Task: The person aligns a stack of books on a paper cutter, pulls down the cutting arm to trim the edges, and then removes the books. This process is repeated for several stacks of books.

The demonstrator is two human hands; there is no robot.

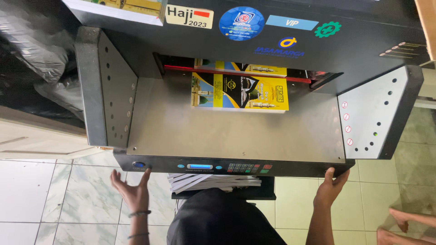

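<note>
A stack of yellow and black booklets lies on the steel bed of a black paper cutting machine, its far edge under the red line at the blade slot. My left hand is spread below the machine's front panel, with one fingertip touching a round blue button. My right hand reaches up to the panel's right front corner, fingertips resting on its edge. Neither hand holds anything.
A control strip with a small blue display and keypad runs along the front. White paper sheets sit on a shelf beneath. Black plastic bags lie at left. Another person's bare feet stand on the tiled floor at right.
</note>
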